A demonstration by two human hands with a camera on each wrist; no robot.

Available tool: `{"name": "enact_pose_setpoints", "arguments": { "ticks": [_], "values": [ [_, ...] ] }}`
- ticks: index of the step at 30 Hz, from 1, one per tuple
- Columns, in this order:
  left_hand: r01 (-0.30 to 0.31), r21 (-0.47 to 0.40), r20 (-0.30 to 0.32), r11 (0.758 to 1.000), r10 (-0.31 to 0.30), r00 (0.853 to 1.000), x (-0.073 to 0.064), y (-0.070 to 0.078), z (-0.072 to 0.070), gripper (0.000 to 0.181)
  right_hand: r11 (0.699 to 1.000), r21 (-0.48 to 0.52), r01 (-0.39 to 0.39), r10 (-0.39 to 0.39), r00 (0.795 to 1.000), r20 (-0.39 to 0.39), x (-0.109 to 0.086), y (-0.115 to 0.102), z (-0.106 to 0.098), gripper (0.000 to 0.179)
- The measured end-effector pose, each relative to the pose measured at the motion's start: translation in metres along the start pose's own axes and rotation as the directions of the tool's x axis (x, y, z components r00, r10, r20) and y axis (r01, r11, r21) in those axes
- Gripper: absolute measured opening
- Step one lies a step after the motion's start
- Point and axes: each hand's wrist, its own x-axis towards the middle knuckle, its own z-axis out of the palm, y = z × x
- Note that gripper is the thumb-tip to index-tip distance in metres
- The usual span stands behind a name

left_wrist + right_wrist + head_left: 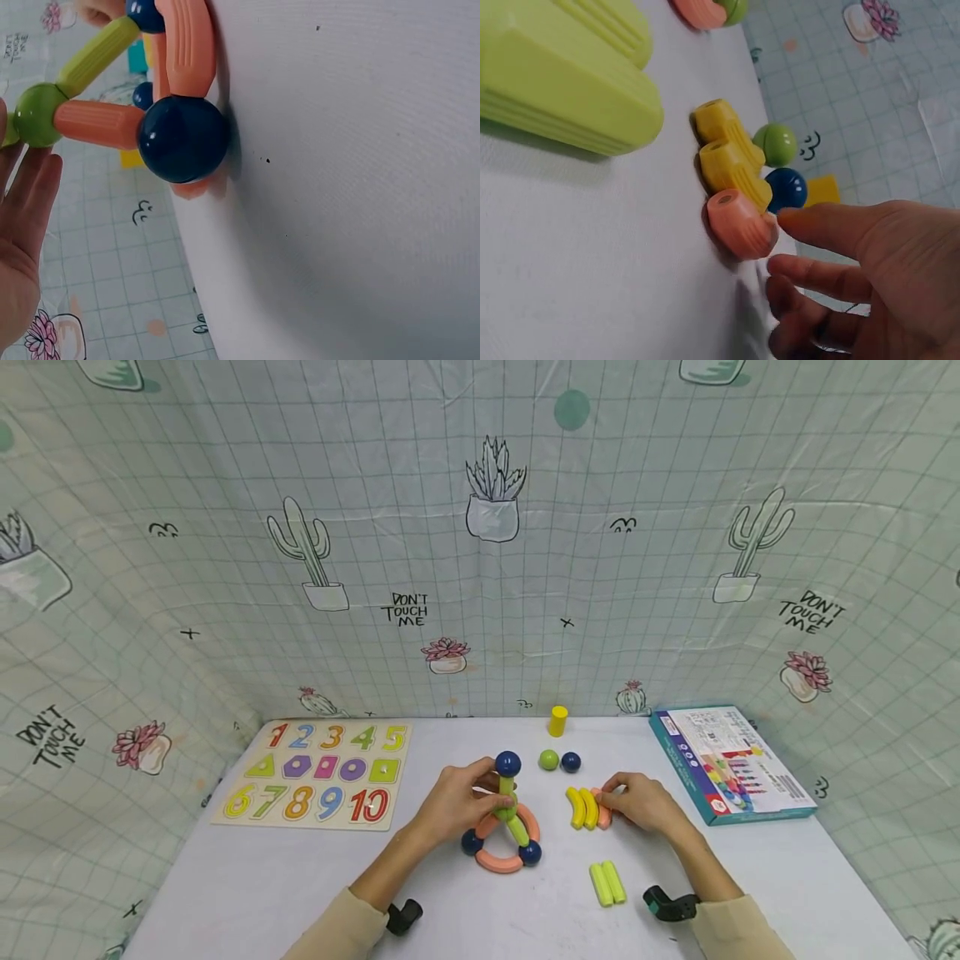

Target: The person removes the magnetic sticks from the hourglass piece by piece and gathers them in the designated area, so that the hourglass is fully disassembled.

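My left hand (455, 802) grips the upright light green stick (507, 786) of a ball-and-stick build, a dark blue ball (507, 764) on its top. Below it, a green ball (40, 115) joins sloping sticks. The base is a ring of pink curved sticks (500, 862) and dark blue balls (184, 139), resting on the table. At the right, my right hand (639, 799) pinches the far end of a pink curved stick (742, 225) between thumb and index finger. This stick lies beside two yellow curved sticks (583, 808).
Two light green straight sticks (607, 883) lie nearer me. Behind the yellow pieces are a green ball (549, 760), a blue ball (571, 762) and a yellow cylinder (558, 721). A number puzzle board (315, 774) lies left, a teal-edged box (731, 764) right.
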Motion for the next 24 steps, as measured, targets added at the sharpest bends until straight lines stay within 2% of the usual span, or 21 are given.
{"name": "enact_pose_setpoints", "arguments": {
  "ticks": [3, 5, 6, 8, 11, 13, 15, 18, 20, 24],
  "values": [
    [0.007, 0.005, -0.002, 1.000, -0.007, 1.000, -0.001, 0.000, 0.001, 0.027, 0.999, 0.013, 0.049, -0.047, 0.995, -0.085, -0.003, -0.013, -0.002, 0.035],
    [0.011, 0.009, -0.007, 1.000, -0.011, 1.000, -0.001, -0.001, 0.002, 0.028, 0.989, 0.059, 0.133, -0.125, 0.983, -0.134, -0.008, -0.029, -0.004, 0.033],
    [0.012, 0.008, -0.012, 1.000, -0.012, 1.000, -0.001, -0.001, 0.003, 0.028, 0.976, 0.085, 0.199, -0.184, 0.971, -0.154, -0.011, -0.039, -0.004, 0.033],
    [0.009, 0.008, -0.025, 1.000, -0.009, 1.000, -0.001, -0.001, 0.004, 0.029, 0.930, 0.145, 0.339, -0.312, 0.933, -0.179, -0.019, -0.060, -0.005, 0.034],
    [-0.010, 0.011, -0.052, 1.000, 0.011, 0.999, -0.001, -0.002, 0.005, 0.030, 0.823, 0.212, 0.527, -0.497, 0.849, -0.182, -0.029, -0.091, -0.004, 0.040],
    [-0.024, 0.020, -0.067, 1.000, 0.026, 0.997, -0.001, -0.001, 0.006, 0.029, 0.774, 0.234, 0.589, -0.562, 0.808, -0.174, -0.040, -0.113, -0.004, 0.044],
    [-0.036, 0.035, -0.082, 0.999, 0.038, 0.996, -0.001, -0.001, 0.006, 0.029, 0.733, 0.237, 0.638, -0.616, 0.770, -0.166, -0.041, -0.126, 0.001, 0.046],
    [-0.043, 0.056, -0.102, 0.998, 0.048, 0.994, -0.002, -0.001, 0.007, 0.030, 0.706, 0.196, 0.680, -0.659, 0.733, -0.170, -0.042, -0.137, 0.007, 0.043],
    [-0.047, 0.066, -0.120, 0.997, 0.055, 0.991, -0.002, -0.001, 0.008, 0.031, 0.686, 0.154, 0.711, -0.687, 0.703, -0.187, -0.036, -0.134, 0.014, 0.040],
    [-0.060, 0.082, -0.147, 0.995, 0.072, 0.987, -0.003, -0.002, 0.008, 0.027, 0.670, 0.101, 0.736, -0.707, 0.673, -0.216, -0.038, -0.136, 0.017, 0.038]
  ]
}}
